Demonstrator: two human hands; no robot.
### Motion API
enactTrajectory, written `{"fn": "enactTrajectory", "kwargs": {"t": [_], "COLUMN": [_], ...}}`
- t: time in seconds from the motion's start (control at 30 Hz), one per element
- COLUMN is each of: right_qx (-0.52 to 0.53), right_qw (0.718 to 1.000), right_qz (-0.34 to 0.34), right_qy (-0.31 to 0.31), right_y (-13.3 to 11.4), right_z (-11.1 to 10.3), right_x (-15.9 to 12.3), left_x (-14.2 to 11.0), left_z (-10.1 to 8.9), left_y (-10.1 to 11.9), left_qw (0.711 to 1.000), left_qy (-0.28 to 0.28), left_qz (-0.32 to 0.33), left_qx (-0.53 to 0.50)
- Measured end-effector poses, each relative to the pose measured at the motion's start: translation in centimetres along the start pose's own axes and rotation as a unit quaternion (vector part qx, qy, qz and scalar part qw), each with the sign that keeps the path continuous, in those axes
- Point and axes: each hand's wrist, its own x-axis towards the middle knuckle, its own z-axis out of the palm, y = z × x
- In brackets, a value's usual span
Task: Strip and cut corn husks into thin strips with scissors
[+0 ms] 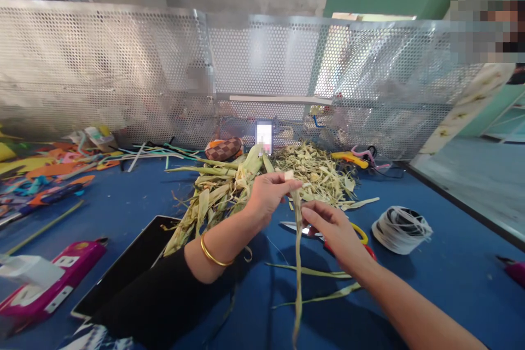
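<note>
My left hand (266, 197) pinches the top end of a long corn husk strip (298, 262) between thumb and fingers; a pale square end sticks up above the grip. The strip hangs down towards the table's near edge. My right hand (328, 224) is closed, thumb and fingertips pinched at the strip's right edge a little lower. Partly hidden beneath that hand lie scissors (361, 233) with red and yellow handles. Two more husk strips (311, 270) rest on the blue table (254, 306) below. Behind my left hand is a bundle of corn husks (213, 197).
A heap of shredded husk (320, 175) lies at the back beside a lit phone (263, 136). On the right sits a coil of white cord (402, 229). A black tray (127, 262) and a magenta power strip (61, 279) are on the left. Perforated panel (270, 60) stands behind.
</note>
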Motion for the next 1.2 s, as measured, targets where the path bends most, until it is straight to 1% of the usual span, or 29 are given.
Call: {"fn": "enactTrajectory", "kwargs": {"t": [0.07,0.13,0.2,0.27,0.33,0.43,0.5,0.57,0.67,0.73,0.77,0.83,0.97,1.1,1.2], "right_qx": [0.063,0.102,0.124,0.13,0.12,0.092,0.072,0.06,0.061,0.059,0.058,0.057,0.043,0.036,0.035], "right_qw": [0.998,0.994,0.991,0.99,0.991,0.994,0.994,0.994,0.992,0.992,0.992,0.994,0.998,0.997,0.997], "right_qz": [0.031,0.05,0.05,0.036,0.021,-0.002,-0.017,-0.021,-0.013,-0.011,-0.01,-0.002,0.036,0.061,0.066], "right_qy": [0.005,0.013,0.025,0.039,0.05,0.061,0.076,0.093,0.108,0.115,0.114,0.095,0.035,0.0,-0.021], "right_y": [0.0,0.1,0.1,0.0,-0.1,-0.3,-0.4,-0.4,-0.3,-0.2,-0.1,0.0,0.0,-0.3,-0.5], "right_z": [0.2,0.3,0.2,0.1,0.0,-0.1,-0.1,0.0,0.0,0.0,0.0,0.0,-0.1,-0.1,-0.2], "right_x": [0.1,0.1,0.1,0.1,0.1,0.2,0.2,0.2,0.2,0.3,0.3,0.3,0.2,-0.1,-0.2], "left_x": [-0.7,-1.2,-1.4,-1.3,-1.1,-0.9,-0.9,-1.1,-1.4,-1.5,-1.5,-1.4,-1.0,-0.5,-0.3], "left_z": [0.6,0.9,0.9,0.9,0.8,0.8,0.9,1.0,1.2,1.3,1.3,1.3,1.0,0.7,0.5], "left_y": [-0.1,-0.1,0.0,-0.1,-0.2,-0.5,-0.6,-0.6,-0.5,-0.6,-0.7,-0.8,-1.0,-0.9,-0.8], "left_qw": [0.999,0.998,0.995,0.994,0.994,0.995,0.997,0.997,0.994,0.993,0.993,0.996,0.998,0.999,0.999], "left_qy": [-0.038,-0.07,-0.095,-0.108,-0.108,-0.082,-0.067,-0.065,-0.085,-0.094,-0.092,-0.069,-0.026,-0.011,0.0], "left_qz": [0.0,0.004,0.01,0.017,0.028,0.045,0.046,0.027,-0.024,-0.043,-0.041,-0.02,0.026,0.025,0.021], "left_qx": [0.003,0.006,0.006,0.003,0.005,0.017,0.012,-0.018,-0.063,-0.061,-0.056,-0.05,-0.046,-0.044,-0.049]}}
